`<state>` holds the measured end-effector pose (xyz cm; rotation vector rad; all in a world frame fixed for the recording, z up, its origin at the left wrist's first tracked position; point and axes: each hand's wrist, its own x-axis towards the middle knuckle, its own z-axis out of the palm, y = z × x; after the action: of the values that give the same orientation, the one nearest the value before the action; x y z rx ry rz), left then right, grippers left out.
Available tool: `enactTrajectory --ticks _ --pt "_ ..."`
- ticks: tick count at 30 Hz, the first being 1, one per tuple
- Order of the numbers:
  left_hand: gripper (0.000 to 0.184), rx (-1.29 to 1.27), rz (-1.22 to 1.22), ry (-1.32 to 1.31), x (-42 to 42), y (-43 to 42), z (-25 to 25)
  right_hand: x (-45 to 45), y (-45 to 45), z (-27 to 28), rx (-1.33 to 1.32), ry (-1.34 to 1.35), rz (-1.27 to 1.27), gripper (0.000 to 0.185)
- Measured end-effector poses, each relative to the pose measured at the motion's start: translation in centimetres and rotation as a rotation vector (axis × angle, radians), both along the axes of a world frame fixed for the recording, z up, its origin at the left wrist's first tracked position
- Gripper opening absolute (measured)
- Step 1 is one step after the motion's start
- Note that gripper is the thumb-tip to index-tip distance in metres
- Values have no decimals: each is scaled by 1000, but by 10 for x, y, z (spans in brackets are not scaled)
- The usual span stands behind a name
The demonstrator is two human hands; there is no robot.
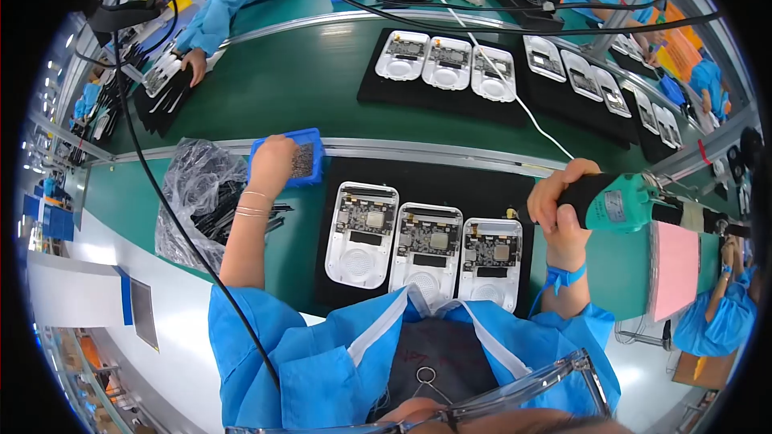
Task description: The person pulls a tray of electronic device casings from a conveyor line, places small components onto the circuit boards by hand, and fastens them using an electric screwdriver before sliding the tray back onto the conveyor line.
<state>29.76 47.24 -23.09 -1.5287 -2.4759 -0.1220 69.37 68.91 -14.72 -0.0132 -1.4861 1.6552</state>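
My left hand [273,162] reaches into a blue tray [316,145] of small screws [301,161]; its fingers point down and the fingertips are hidden. On the right, my right hand [563,197] is wrapped round a green and black electric screwdriver [618,202], held roughly level. Between my hands, a black mat [362,170] bears three white housings with circuit boards: a left one [358,261], a middle one [425,273] and a right one [490,273].
A plastic bag [189,193] with black strips lies left of my left forearm. Beyond the metal rail, more white housings [446,76] rest on black mats. A co-worker's hand [194,64] is at the upper left. Cables cross the view. A pink sheet [674,269] lies right.
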Motion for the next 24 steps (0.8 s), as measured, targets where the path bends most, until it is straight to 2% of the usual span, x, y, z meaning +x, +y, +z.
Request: enactTrajectory --ticks 3,6,8,10,12,14,21,24 --pt "10 281 -105 -136 6 2 13 -2 -2 -2 -1 14 19 45" --pt "9 439 -174 -479 73 25 48 -2 -7 0 -117 14 121 44" --pt "8 485 -322 -627 134 41 60 -8 -13 5 -123 0 210 44" --pt "8 368 -541 -690 173 48 51 -15 -25 15 -177 18 261 44" --pt "13 373 -901 -479 196 58 40 -22 -28 10 -121 81 333 44" --pt "18 403 -926 -537 215 62 34 -23 -32 14 -139 69 368 44" --pt "21 440 -913 -616 219 58 38 -26 -43 16 -195 66 351 44" --pt "22 465 -970 -579 218 57 34 -25 -44 12 -207 95 370 44"
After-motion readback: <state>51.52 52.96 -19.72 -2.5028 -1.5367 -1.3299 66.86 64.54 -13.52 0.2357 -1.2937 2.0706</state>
